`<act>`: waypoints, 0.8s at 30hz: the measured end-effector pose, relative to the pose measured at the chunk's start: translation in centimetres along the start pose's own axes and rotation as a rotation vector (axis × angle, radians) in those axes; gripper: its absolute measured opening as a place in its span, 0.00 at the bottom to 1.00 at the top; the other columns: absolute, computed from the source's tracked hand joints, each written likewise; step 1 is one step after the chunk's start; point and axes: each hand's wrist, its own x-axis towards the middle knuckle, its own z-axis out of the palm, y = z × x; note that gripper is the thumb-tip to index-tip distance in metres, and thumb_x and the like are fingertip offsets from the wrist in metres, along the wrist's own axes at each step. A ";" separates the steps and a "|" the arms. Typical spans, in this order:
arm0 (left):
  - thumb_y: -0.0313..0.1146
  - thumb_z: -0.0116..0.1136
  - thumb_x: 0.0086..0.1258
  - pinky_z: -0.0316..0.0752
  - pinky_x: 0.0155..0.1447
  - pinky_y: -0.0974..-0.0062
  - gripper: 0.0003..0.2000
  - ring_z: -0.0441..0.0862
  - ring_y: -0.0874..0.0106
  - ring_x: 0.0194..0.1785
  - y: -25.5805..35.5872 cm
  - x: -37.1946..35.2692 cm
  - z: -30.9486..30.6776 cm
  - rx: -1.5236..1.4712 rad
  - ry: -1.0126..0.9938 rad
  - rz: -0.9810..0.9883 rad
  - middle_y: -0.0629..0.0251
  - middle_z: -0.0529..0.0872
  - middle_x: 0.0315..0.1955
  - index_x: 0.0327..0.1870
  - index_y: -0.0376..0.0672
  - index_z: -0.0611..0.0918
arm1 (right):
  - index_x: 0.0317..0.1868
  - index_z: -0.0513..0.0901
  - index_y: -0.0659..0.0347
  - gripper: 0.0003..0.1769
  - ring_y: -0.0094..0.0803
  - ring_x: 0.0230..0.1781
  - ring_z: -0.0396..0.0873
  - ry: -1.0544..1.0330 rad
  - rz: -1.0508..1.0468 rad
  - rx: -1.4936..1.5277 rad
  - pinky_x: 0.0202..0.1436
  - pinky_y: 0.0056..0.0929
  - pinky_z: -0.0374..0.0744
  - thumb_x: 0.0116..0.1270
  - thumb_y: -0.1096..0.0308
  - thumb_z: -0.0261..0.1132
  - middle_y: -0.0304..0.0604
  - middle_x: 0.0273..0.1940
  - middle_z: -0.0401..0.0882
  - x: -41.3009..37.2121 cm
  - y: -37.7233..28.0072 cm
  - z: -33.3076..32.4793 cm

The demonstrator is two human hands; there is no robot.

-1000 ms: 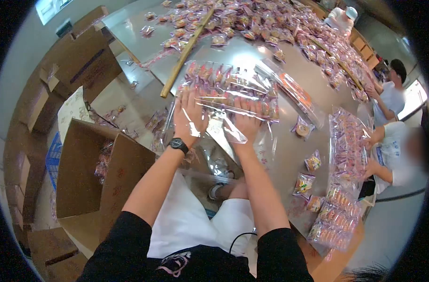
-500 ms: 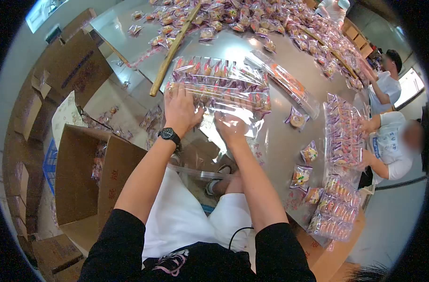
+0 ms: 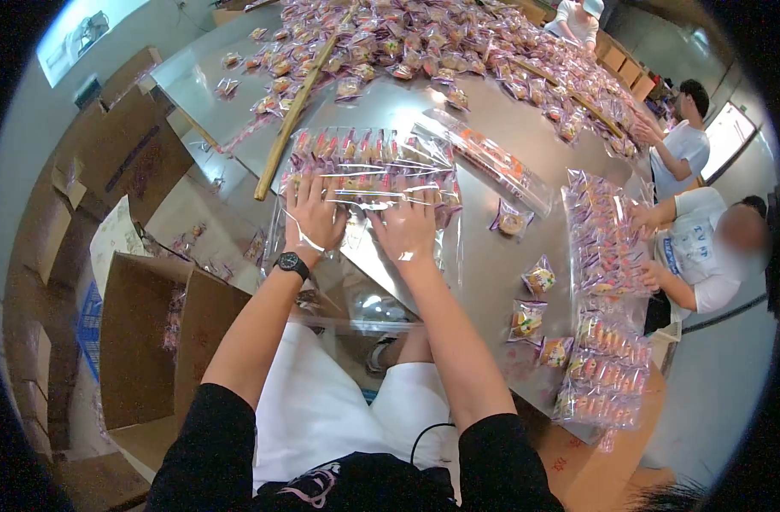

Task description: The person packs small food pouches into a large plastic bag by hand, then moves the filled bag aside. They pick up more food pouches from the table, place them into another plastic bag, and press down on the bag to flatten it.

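Observation:
A large clear plastic bag [image 3: 445, 247] lies at the table edge, its loose end hanging toward my lap. Inside are two rows of small wrapped snack packets [image 3: 347, 152]. My left hand [image 3: 315, 215], below a black wristwatch, has its fingers stretched flat against the near row. Beside it my right hand [image 3: 407, 224] rests likewise, fingers extended against the same row. Shiny film seems to cross the backs of both hands, and the fingertips show partly through glare. Neither hand is wrapped around anything.
A wooden strip [image 3: 296, 119] borders a big heap of loose packets [image 3: 424, 38]. Flat clear bags with orange print [image 3: 492, 158] lie right of my bag. Filled bags [image 3: 603, 371] stand at the right, near a co-worker [image 3: 693, 252]. An open cardboard box [image 3: 142, 341] is at my left.
My right hand has moved up and its fingers now lie straight against the near row. My left fingers stay on the packets. The whole view has shifted slightly.

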 end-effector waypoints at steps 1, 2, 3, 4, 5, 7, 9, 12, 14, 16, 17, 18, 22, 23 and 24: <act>0.47 0.69 0.66 0.58 0.81 0.42 0.36 0.66 0.49 0.80 0.0 0.0 0.0 -0.026 0.005 0.007 0.50 0.75 0.74 0.75 0.45 0.75 | 0.70 0.82 0.50 0.29 0.60 0.76 0.69 0.016 0.004 0.032 0.83 0.60 0.60 0.70 0.54 0.68 0.55 0.74 0.74 0.1 0.3 0.7; 0.47 0.69 0.67 0.58 0.81 0.42 0.35 0.67 0.49 0.80 0.0 0.1 0.0 -0.053 0.011 0.011 0.50 0.76 0.72 0.74 0.44 0.76 | 0.71 0.81 0.50 0.28 0.59 0.77 0.68 0.031 0.006 0.064 0.83 0.60 0.59 0.71 0.56 0.67 0.55 0.74 0.75 0.3 0.6 1.3; 0.47 0.67 0.68 0.58 0.81 0.42 0.33 0.67 0.50 0.80 0.1 0.3 -0.3 -0.061 -0.043 -0.011 0.51 0.76 0.73 0.74 0.46 0.77 | 0.65 0.85 0.50 0.24 0.59 0.76 0.70 0.128 -0.028 0.048 0.83 0.60 0.61 0.71 0.57 0.67 0.54 0.72 0.77 0.4 0.9 1.9; 0.48 0.68 0.68 0.59 0.80 0.42 0.34 0.68 0.49 0.80 0.1 0.1 0.2 -0.049 -0.040 -0.011 0.52 0.76 0.74 0.76 0.47 0.75 | 0.65 0.85 0.50 0.24 0.59 0.75 0.70 0.075 -0.015 0.023 0.83 0.60 0.61 0.70 0.57 0.68 0.54 0.71 0.78 0.4 1.1 2.3; 0.48 0.68 0.68 0.60 0.80 0.42 0.36 0.68 0.49 0.79 0.0 -0.1 0.8 -0.037 -0.031 -0.006 0.52 0.76 0.74 0.77 0.48 0.74 | 0.65 0.85 0.49 0.24 0.58 0.75 0.71 0.028 -0.001 -0.006 0.83 0.60 0.62 0.69 0.57 0.69 0.53 0.71 0.78 0.7 1.4 2.5; 0.45 0.68 0.68 0.61 0.78 0.41 0.37 0.68 0.48 0.80 0.6 0.3 0.2 -0.058 -0.065 -0.018 0.51 0.74 0.76 0.80 0.51 0.72 | 0.66 0.84 0.51 0.27 0.58 0.76 0.69 -0.015 0.014 -0.028 0.83 0.60 0.60 0.66 0.58 0.70 0.55 0.71 0.77 1.7 1.9 2.4; 0.41 0.68 0.67 0.60 0.79 0.41 0.39 0.66 0.46 0.80 1.1 0.6 1.0 -0.043 -0.028 -0.030 0.47 0.71 0.77 0.81 0.48 0.69 | 0.66 0.83 0.54 0.28 0.57 0.78 0.67 0.015 -0.047 0.002 0.84 0.58 0.59 0.66 0.58 0.69 0.56 0.71 0.77 2.3 2.6 1.9; 0.36 0.66 0.66 0.52 0.84 0.40 0.42 0.58 0.44 0.84 2.6 -0.6 1.0 -0.130 -0.005 -0.023 0.38 0.61 0.81 0.82 0.37 0.64 | 0.65 0.83 0.59 0.27 0.55 0.80 0.63 -0.017 -0.122 0.034 0.86 0.56 0.57 0.66 0.60 0.68 0.56 0.71 0.77 -0.1 2.1 -2.8; 0.37 0.64 0.68 0.48 0.86 0.41 0.39 0.56 0.44 0.85 4.3 -2.5 -1.1 -0.164 -0.002 0.008 0.38 0.59 0.82 0.81 0.35 0.66 | 0.64 0.84 0.59 0.26 0.55 0.79 0.65 -0.149 -0.143 0.023 0.84 0.56 0.61 0.66 0.62 0.68 0.55 0.70 0.77 -3.7 1.6 -6.0; 0.39 0.64 0.71 0.51 0.85 0.41 0.38 0.54 0.39 0.85 5.8 -6.0 -2.1 -0.247 -0.015 0.030 0.36 0.55 0.83 0.80 0.31 0.66 | 0.60 0.85 0.59 0.22 0.55 0.75 0.70 -0.311 -0.185 0.231 0.79 0.56 0.68 0.65 0.65 0.69 0.55 0.69 0.78 -8.8 2.1 -8.8; 0.38 0.65 0.71 0.55 0.83 0.41 0.36 0.57 0.38 0.83 6.6 -7.5 -3.5 -0.345 -0.062 -0.005 0.36 0.58 0.81 0.77 0.32 0.69 | 0.58 0.86 0.60 0.21 0.53 0.71 0.74 -0.275 -0.172 0.270 0.75 0.54 0.72 0.64 0.67 0.71 0.53 0.67 0.80 -10.6 1.7 -11.5; 0.36 0.66 0.70 0.60 0.81 0.41 0.33 0.60 0.38 0.82 7.3 -9.0 -5.3 -0.441 -0.111 -0.038 0.36 0.61 0.80 0.75 0.33 0.72 | 0.55 0.87 0.60 0.20 0.51 0.68 0.77 -0.237 -0.158 0.310 0.71 0.51 0.75 0.62 0.69 0.72 0.51 0.65 0.82 -12.4 0.9 -14.6; 0.27 0.72 0.61 0.70 0.74 0.46 0.27 0.69 0.42 0.75 6.9 -18.0 -8.3 -0.771 -0.008 0.182 0.40 0.73 0.71 0.64 0.35 0.80 | 0.47 0.88 0.58 0.14 0.44 0.50 0.86 -0.140 0.175 0.423 0.54 0.43 0.81 0.58 0.73 0.73 0.43 0.48 0.89 -22.3 -1.5 -20.5; 0.28 0.71 0.61 0.69 0.76 0.47 0.27 0.69 0.43 0.76 5.9 -20.9 -7.8 -0.778 -0.061 0.192 0.40 0.73 0.71 0.64 0.35 0.80 | 0.47 0.88 0.58 0.14 0.43 0.47 0.86 -0.182 0.277 0.433 0.52 0.42 0.81 0.58 0.74 0.74 0.43 0.46 0.89 -25.1 -2.5 -21.0; 0.30 0.71 0.62 0.67 0.77 0.48 0.27 0.68 0.43 0.77 4.6 -23.8 -6.5 -0.780 -0.109 0.197 0.41 0.72 0.72 0.64 0.35 0.81 | 0.47 0.88 0.58 0.14 0.43 0.45 0.87 -0.223 0.369 0.445 0.51 0.40 0.81 0.58 0.75 0.74 0.44 0.44 0.90 -27.5 -3.3 -21.2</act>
